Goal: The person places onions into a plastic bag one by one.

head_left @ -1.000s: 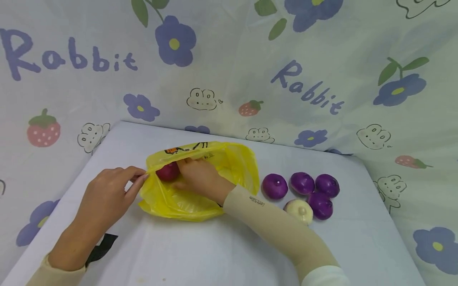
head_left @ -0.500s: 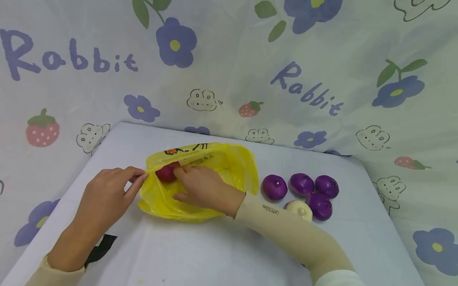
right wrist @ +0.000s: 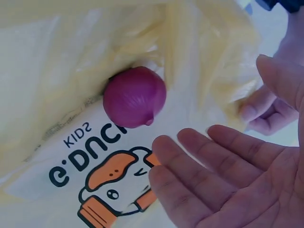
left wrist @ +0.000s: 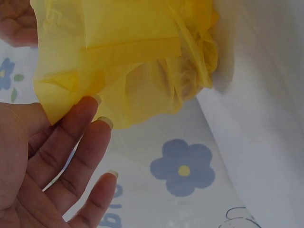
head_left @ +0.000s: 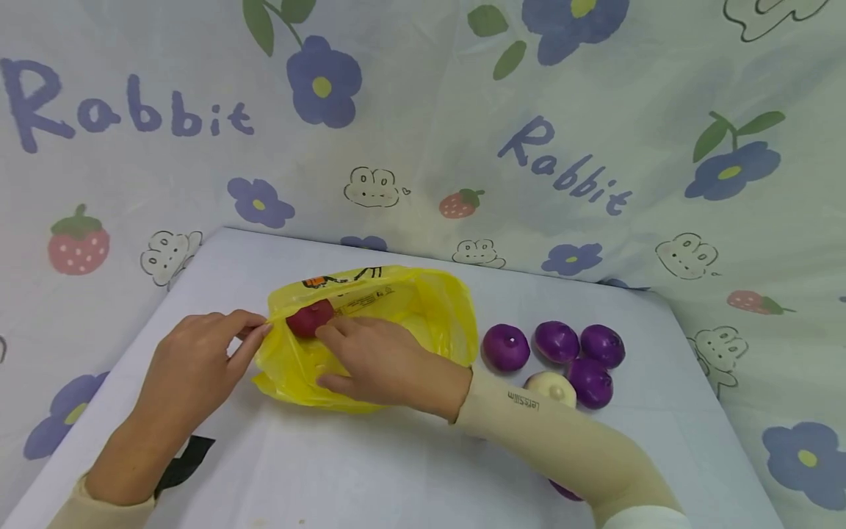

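Note:
A yellow plastic bag (head_left: 456, 316) lies on the white table with its mouth held apart. My left hand (head_left: 188, 371) pinches the bag's left edge between thumb and forefinger; the left wrist view shows its other fingers (left wrist: 97, 152) off the plastic. Inside, toward the bag's left end, sits a purple onion (head_left: 309, 320). My right hand (head_left: 390, 364) is over the bag's mouth, just right of that onion. In the right wrist view its fingers are extended and hold nothing, with a gap to the onion (right wrist: 134, 97).
Right of the bag, several purple onions (head_left: 557, 342) sit close together with a pale round one (head_left: 550, 386) having a central knob. Another purple thing (head_left: 567, 491) is mostly hidden under my right forearm. A dark strap (head_left: 185, 463) hangs by my left wrist.
My right hand has drawn back to the right, away from the onion in the bag, which stays at the bag's left end. My left hand keeps its pinch on the edge.

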`<state>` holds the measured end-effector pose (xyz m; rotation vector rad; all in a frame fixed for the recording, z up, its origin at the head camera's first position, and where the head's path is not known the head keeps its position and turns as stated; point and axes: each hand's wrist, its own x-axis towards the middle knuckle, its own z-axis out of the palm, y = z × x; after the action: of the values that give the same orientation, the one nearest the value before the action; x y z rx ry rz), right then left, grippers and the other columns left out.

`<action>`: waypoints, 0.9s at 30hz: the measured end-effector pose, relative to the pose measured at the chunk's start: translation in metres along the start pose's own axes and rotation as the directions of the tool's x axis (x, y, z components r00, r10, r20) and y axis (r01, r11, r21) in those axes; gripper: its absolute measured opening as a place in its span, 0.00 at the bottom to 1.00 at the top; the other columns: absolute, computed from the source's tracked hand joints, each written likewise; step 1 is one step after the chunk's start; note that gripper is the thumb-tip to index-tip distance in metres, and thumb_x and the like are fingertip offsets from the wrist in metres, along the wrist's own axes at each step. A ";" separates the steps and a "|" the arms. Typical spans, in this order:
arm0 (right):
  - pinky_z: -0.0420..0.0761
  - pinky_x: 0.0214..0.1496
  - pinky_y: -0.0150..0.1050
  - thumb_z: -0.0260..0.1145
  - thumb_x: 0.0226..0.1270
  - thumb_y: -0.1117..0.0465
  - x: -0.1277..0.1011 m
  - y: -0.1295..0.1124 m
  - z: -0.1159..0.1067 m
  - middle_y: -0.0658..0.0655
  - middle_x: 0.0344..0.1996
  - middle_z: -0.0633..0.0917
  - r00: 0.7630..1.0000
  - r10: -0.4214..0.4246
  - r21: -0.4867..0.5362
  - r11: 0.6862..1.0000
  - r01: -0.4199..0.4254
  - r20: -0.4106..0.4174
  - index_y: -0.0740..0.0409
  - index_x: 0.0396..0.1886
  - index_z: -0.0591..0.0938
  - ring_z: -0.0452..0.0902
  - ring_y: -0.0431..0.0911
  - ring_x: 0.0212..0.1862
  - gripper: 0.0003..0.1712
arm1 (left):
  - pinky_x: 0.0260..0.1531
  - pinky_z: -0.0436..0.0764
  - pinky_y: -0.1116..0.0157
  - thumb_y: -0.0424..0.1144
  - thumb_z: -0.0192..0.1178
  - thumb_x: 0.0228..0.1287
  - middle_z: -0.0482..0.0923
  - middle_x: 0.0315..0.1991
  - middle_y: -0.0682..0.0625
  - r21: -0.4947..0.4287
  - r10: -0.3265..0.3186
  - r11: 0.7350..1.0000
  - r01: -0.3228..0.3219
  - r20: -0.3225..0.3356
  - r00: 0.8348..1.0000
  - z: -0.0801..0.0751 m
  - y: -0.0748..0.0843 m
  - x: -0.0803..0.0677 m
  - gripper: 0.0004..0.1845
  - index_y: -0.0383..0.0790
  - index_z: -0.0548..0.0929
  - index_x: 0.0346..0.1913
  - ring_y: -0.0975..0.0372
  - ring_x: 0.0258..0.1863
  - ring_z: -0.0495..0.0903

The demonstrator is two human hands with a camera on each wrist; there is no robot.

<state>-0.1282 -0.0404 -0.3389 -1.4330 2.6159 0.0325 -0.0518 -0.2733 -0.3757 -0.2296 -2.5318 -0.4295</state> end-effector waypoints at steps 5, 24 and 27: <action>0.77 0.68 0.35 0.64 0.73 0.34 -0.017 0.002 -0.001 0.47 0.67 0.79 0.999 -0.046 0.009 0.999 0.047 -0.025 0.47 0.76 0.71 0.76 0.42 0.65 0.39 | 0.42 0.84 0.40 0.33 0.78 0.56 0.87 0.30 0.45 -0.007 0.013 1.000 -0.014 -0.014 1.000 0.000 0.000 0.000 0.14 0.36 0.88 0.44 0.47 0.31 0.84; 0.71 0.74 0.39 0.62 0.77 0.36 -0.070 0.016 0.019 0.51 0.70 0.77 0.966 -0.195 0.000 0.980 0.197 -0.172 0.51 0.75 0.72 0.73 0.45 0.70 0.37 | 0.43 0.84 0.40 0.34 0.78 0.57 0.87 0.30 0.44 0.002 0.001 1.000 -0.001 -0.004 1.000 0.000 0.001 0.002 0.13 0.36 0.88 0.44 0.47 0.30 0.83; 0.70 0.74 0.38 0.62 0.77 0.36 -0.077 0.016 0.021 0.52 0.70 0.77 0.962 -0.203 0.010 0.978 0.209 -0.184 0.52 0.75 0.73 0.73 0.45 0.71 0.37 | 0.42 0.84 0.40 0.34 0.78 0.57 0.87 0.30 0.44 0.007 -0.002 1.000 0.002 -0.004 1.000 0.000 0.001 0.002 0.13 0.35 0.88 0.44 0.47 0.30 0.83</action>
<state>-0.0986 0.0348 -0.3491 -1.7673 2.5752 -0.1699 -0.0531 -0.2722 -0.3743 -0.2234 -2.5296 -0.4209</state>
